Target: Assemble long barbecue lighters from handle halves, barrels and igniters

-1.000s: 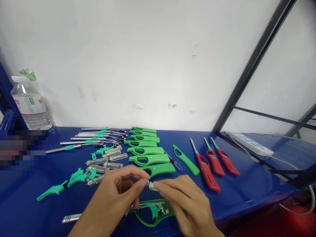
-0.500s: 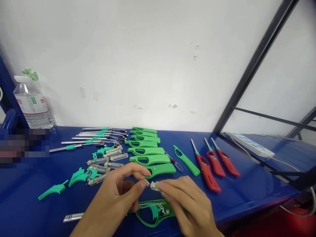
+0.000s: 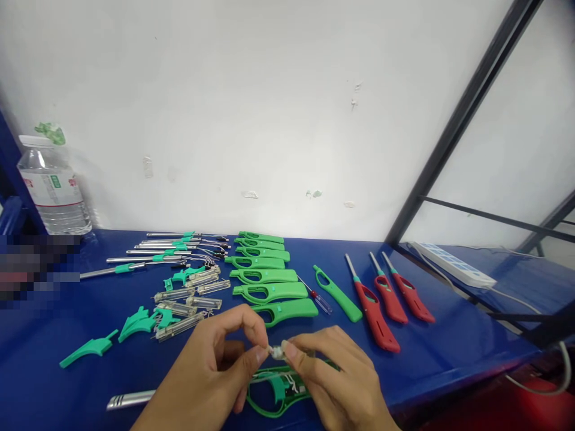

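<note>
My right hand (image 3: 339, 374) grips a clear plastic fuel tank; its whitish valve end (image 3: 277, 353) pokes out past the thumb and the rest is covered. At that end my left hand (image 3: 220, 365) pinches thumb and forefinger on something too tiny to name. Below both hands lies an open green lighter shell (image 3: 265, 410) holding a teal trigger (image 3: 279, 389), wires and a silver barrel (image 3: 130, 400). Several similar clear fuel tanks (image 3: 179, 326) lie beyond my left hand, near loose teal triggers (image 3: 137, 324).
Green shell halves (image 3: 269, 291) form a column at the middle back, beside a screwdriver (image 3: 321, 301) and one separate green shell (image 3: 336, 293). Three red lighters (image 3: 376, 314) lie to the right. Barrels with wires (image 3: 157, 258) and a water bottle (image 3: 56, 191) are at left; a power strip (image 3: 453, 263) is far right.
My hands have drawn closer together and slightly lower, bringing the left fingertips up to the tank's valve end. The view has shifted a little.
</note>
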A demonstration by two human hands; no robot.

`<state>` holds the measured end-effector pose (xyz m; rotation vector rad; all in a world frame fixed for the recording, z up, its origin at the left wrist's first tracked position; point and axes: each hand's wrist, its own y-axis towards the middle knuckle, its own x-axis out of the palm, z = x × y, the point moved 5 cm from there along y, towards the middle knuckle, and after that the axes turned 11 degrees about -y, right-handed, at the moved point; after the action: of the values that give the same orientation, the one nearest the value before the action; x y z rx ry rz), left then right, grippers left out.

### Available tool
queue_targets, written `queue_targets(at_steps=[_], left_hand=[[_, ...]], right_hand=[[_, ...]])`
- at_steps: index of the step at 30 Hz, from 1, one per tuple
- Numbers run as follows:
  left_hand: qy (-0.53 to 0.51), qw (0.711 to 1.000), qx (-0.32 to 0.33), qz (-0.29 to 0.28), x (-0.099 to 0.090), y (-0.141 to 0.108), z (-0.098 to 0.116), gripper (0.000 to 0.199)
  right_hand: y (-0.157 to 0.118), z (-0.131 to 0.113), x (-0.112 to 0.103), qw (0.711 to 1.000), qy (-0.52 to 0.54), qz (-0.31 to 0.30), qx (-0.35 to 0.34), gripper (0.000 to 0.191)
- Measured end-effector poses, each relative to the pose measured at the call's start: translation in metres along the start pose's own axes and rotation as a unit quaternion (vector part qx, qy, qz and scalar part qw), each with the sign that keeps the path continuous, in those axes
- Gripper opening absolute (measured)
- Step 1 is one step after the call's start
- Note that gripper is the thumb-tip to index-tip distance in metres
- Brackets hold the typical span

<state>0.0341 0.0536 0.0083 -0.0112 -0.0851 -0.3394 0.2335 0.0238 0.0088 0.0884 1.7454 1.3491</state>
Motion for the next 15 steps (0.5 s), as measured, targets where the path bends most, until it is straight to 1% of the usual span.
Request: queue_targets(at_steps=[2, 4, 9, 12, 15], left_hand=[[0.011, 1.000, -0.005, -0.018, -0.001, 0.001, -0.006, 0.038], [-0.005, 1.000, -0.007, -0.018, -0.001, 0.002, -0.008, 0.044], [-0.078, 0.997, -0.019, 0.005, 0.006, 0.002, 0.004, 0.059], [-0.087, 0.996, -0.018, 0.016, 0.009, 0.002, 0.011, 0.061], [-0.057, 0.997, -0.008, 0.048, 0.008, 0.001, 0.011, 0.057]], right_hand=[[-0.001, 0.001, 0.002, 1.000, -0.001, 0.018, 0.006, 0.023], [-0.002, 0.001, 0.003, 0.999, 0.000, 0.034, 0.000, 0.022], [0.001, -0.003, 0.002, 0.999, -0.002, 0.049, -0.008, 0.021], [0.004, -0.003, -0.002, 0.998, -0.017, 0.068, 0.005, 0.020], [0.009, 0.000, -0.006, 0.998, -0.013, 0.061, 0.004, 0.014]])
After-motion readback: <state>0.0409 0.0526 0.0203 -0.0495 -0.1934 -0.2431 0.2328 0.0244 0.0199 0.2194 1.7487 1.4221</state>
